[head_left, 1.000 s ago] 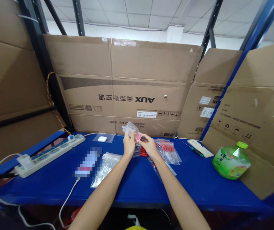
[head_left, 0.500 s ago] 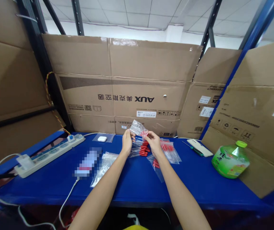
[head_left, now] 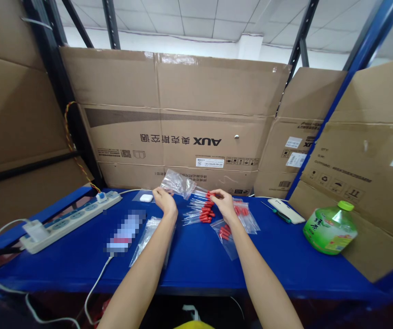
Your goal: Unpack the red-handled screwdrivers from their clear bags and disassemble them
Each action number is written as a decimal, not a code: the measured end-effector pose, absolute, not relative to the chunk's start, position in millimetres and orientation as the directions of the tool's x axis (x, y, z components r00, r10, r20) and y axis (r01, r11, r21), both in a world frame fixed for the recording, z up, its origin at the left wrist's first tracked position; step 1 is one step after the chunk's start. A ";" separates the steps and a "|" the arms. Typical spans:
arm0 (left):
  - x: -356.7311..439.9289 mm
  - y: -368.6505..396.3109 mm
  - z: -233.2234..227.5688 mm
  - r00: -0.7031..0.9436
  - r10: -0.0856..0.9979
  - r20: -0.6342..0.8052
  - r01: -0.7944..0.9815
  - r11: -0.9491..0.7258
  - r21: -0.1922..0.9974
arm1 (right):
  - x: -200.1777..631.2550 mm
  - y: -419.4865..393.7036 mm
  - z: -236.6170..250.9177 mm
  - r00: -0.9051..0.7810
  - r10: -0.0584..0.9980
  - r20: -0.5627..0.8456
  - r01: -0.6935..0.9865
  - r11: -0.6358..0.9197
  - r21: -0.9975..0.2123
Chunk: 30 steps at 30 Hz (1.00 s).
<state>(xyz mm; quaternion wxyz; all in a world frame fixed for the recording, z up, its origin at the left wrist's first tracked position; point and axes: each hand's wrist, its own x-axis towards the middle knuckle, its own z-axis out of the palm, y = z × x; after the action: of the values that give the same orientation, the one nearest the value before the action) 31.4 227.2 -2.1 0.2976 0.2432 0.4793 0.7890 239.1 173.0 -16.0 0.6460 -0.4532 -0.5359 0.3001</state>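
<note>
At the far middle of the blue table (head_left: pixel 196 269), left hand (head_left: pixel 166 201) pinches a clear empty plastic bag (head_left: pixel 176 183) by its near edge, fingers closed on the film, bag lifted just off the surface and tilted up toward the far side. Right hand (head_left: pixel 223 204), just right of it, has fingertips closed on the red end of one small red-tipped piece at the top of a loose pile of red-tipped pieces (head_left: pixel 201 210); the pile lies on the table between the two hands. Whether the pinched piece is lifted clear of the pile cannot be told.

Right of the right hand: filled small bags (head_left: pixel 242 215) holding red pieces, overlapping, flat on the table. Near the left forearm: a stack of empty clear bags (head_left: pixel 148 237). Far left of the left hand: white earbud case (head_left: pixel 146 198) resting on a bag. Further left: power strip (head_left: pixel 69 220) with plugs, cable trailing off the near edge. Far right: white flat device (head_left: pixel 286 211) with a screwdriver beside it, then a green bottle (head_left: pixel 330 228) lying tilted against cardboard. Cardboard boxes (head_left: pixel 182 119) wall the far side.
</note>
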 end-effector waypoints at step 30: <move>58.7 217.1 -1.6 -0.214 0.970 0.115 -0.794 -0.241 0.558 | 218.6 163.9 -11.9 0.192 0.882 0.431 0.361 0.345 -0.867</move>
<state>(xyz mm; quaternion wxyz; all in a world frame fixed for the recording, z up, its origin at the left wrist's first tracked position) 58.7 217.1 -1.6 0.5845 0.2267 0.1940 0.7545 218.6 163.9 -11.9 0.5667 -0.5243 -0.5926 0.2297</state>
